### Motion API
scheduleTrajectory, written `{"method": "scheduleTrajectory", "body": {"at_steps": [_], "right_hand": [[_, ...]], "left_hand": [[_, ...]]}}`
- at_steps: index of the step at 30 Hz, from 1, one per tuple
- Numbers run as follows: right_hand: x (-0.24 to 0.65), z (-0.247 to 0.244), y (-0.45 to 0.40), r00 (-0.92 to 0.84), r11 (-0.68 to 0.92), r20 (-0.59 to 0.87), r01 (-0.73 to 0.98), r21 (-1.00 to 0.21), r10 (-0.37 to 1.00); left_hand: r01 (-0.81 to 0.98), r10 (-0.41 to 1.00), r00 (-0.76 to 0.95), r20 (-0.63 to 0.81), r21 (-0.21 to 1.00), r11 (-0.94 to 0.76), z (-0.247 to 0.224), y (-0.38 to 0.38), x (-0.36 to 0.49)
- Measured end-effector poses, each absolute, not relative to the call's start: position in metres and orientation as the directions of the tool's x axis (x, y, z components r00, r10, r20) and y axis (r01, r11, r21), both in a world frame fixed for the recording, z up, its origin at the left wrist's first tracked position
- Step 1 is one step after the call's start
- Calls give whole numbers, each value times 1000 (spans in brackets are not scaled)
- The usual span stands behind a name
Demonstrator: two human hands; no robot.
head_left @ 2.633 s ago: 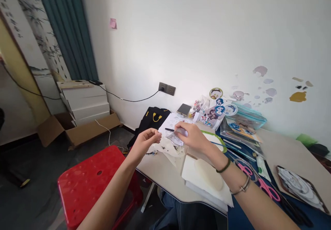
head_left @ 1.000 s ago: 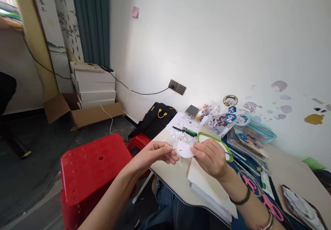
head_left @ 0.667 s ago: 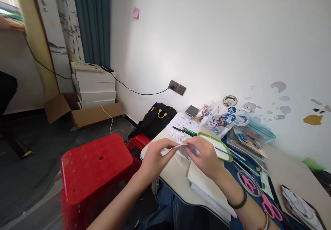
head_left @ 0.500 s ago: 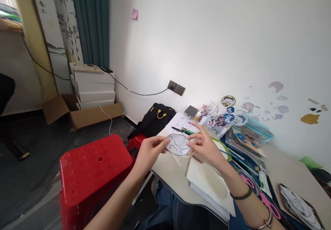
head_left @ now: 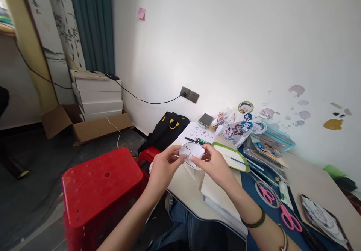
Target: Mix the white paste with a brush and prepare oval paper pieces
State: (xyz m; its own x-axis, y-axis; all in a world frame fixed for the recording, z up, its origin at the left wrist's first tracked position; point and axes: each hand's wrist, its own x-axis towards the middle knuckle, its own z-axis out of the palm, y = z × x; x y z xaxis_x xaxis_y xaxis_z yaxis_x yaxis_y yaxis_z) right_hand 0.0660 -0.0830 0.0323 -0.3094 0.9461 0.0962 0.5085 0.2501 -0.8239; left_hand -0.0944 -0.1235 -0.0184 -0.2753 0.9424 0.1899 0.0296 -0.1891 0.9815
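Note:
An oval white paper cutout [head_left: 196, 150], edged in black and marked with branching black lines, is held up over the front of the table [head_left: 183, 181]. My left hand [head_left: 166, 164] pinches its left edge between thumb and fingers. On the other side, my right hand [head_left: 214, 165] grips the right edge, its thumb lying across the front. The fingers behind the paper are partly hidden. Just beyond the cutout lie a black pen [head_left: 191, 139], a green marker [head_left: 202, 141] and a sheet with small drawings [head_left: 197, 131]. A thick white pad of paper [head_left: 217, 194] sits below my right forearm.
A green-rimmed tray [head_left: 239, 164] with a thin blue brush stands to the right. Pink-handled scissors [head_left: 290, 219] lie beyond my right wrist. A red stool [head_left: 104, 183] stands left, a black bag [head_left: 169, 130] behind. Stickers [head_left: 246, 126] and pouches line the wall.
My right hand has closed in on the paper, its thumb now pressed on the front; before, its fingers were more spread. The cutout has tilted and bends slightly. The view has shifted a little.

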Motion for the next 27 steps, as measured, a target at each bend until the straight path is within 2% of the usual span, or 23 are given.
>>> {"method": "scheduleTrajectory", "body": {"at_steps": [8,10,12,14,16,19,27], "right_hand": [[88,23,-66,-295,260,147,394,-882,944],[93,26,-69,-294,341,240,371,-863,925],[96,31,-75,-310,519,426,357,-777,850],[97,34,-82,-339,689,600,353,-633,725],[97,36,-89,-360,768,680,347,-537,638],[96,34,-93,-361,800,715,310,-513,599],[97,29,-93,-351,786,703,268,-557,619]], "left_hand": [[94,954,-197,226,973,-211,-16,-123,-98],[107,955,-195,224,973,-207,-15,-124,-99],[121,956,-206,211,974,-189,-14,-125,-101],[122,956,-228,184,980,-160,-13,-127,-102],[102,957,-244,157,985,-135,-13,-129,-102],[39,968,-207,141,990,-135,-10,-131,-100],[-193,995,75,66,980,-50,-5,-129,-89]]}}
